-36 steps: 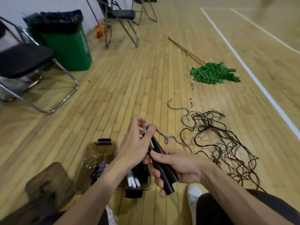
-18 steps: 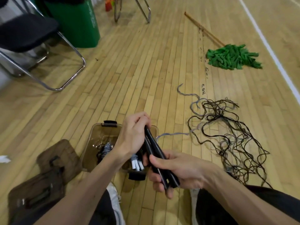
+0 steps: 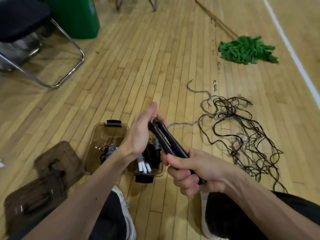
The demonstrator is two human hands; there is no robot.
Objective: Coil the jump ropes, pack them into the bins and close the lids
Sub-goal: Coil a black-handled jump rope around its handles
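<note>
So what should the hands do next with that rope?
Probably start winding the grey cord around the two black handles. The right hand grips the handles together, the left hand pinches their tops where the cord comes out, and the rest lies loose in the tangled ropes on the floor.

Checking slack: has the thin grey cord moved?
Yes: the thin grey cord has pulled straighter toward the black handles; its far end by the dark floor marks stayed.
</note>
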